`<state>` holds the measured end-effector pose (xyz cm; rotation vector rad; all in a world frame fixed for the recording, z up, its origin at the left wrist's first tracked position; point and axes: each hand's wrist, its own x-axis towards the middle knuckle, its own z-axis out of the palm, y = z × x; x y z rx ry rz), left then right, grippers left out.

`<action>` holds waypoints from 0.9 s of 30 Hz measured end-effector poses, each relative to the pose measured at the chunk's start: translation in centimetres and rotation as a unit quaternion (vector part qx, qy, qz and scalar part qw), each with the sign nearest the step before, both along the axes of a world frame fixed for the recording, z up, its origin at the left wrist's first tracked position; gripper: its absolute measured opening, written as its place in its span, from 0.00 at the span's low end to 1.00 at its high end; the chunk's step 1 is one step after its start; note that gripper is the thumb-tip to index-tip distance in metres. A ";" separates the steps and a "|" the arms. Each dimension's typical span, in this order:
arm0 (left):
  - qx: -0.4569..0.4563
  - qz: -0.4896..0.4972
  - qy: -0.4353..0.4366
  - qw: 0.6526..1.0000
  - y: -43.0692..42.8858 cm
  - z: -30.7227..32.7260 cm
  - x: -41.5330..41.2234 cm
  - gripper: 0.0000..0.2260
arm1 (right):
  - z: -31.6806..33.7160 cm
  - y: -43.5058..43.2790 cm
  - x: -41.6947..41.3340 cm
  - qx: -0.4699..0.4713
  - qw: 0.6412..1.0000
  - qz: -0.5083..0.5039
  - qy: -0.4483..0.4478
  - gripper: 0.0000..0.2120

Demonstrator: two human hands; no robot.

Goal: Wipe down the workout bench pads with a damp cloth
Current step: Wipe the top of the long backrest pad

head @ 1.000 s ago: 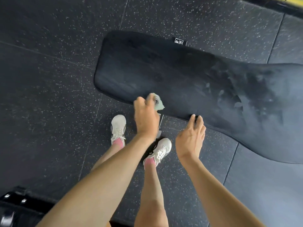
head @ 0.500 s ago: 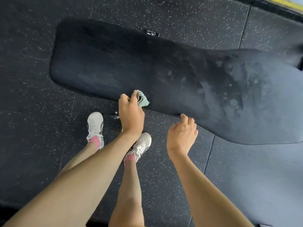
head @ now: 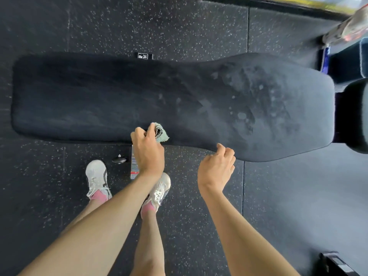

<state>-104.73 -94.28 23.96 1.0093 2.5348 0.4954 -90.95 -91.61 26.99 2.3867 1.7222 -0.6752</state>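
In the head view, the wiping of the long bench pad (head: 89, 92) looks to be partway through. Its narrower left stretch is evenly dark, as if freshly dampened, while the wider right stretch carries pale blotches and streaks (head: 249, 100) that I judge to be either untreated grime or moisture drying unevenly. The cloth (head: 161, 134), pale green and bunched into a small wad, sits on the near edge of the pad about midway along it, just short of where the blotches begin. The left hand (head: 148, 154) grips it, fingers curled over the wad and knuckles up, with the forearm reaching forward from the lower left above a white shoe (head: 96, 176) on the speckled floor (head: 49, 196). The right hand (head: 217, 168) holds nothing. Its fingers hang loosely curled just at the near edge of the pad where it widens, and I cannot tell whether the thumb touches the edge or hovers beside it. The next move probably calls for carrying the cloth to the right across the blotched area in firm, overlapping passes out to the rounded end. The free hand could brace the pad edge, and the second pad (head: 356, 116) at the far right remains to be done.
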 end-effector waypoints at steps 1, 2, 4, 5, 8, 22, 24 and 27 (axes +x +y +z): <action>0.009 -0.016 -0.006 1.000 0.6 0.0 1.2 0.24 | 0.0 0.1 0.2 0.002 1.000 -0.004 0.005 0.22; 0.018 -0.045 -0.012 0.999 1.2 -0.1 2.5 0.24 | 0.0 0.2 0.4 0.003 1.000 -0.007 0.009 0.22; 0.034 -0.107 -0.032 0.993 2.2 -0.2 5.2 0.24 | 0.0 0.2 1.2 0.004 1.000 -0.011 0.011 0.22; 0.038 -0.127 -0.042 0.990 2.7 -0.1 6.4 0.24 | 0.1 0.2 1.7 0.004 1.000 -0.010 0.009 0.22; 0.032 -0.169 -0.066 0.983 4.0 0.2 8.9 0.21 | 0.3 0.1 3.5 0.000 1.000 -0.021 0.006 0.22; -0.058 0.011 -0.588 0.807 6.1 6.1 -0.8 0.09 | 4.0 3.7 2.3 -0.122 0.904 -0.221 0.346 0.15; -0.065 0.017 -0.616 0.785 6.2 6.9 -2.4 0.08 | 5.1 5.1 0.6 -0.155 0.826 -0.295 0.454 0.12; -0.072 0.001 -0.631 0.772 6.7 8.1 -4.3 0.10 | 5.9 6.1 -2.1 -0.196 0.795 -0.263 0.510 0.15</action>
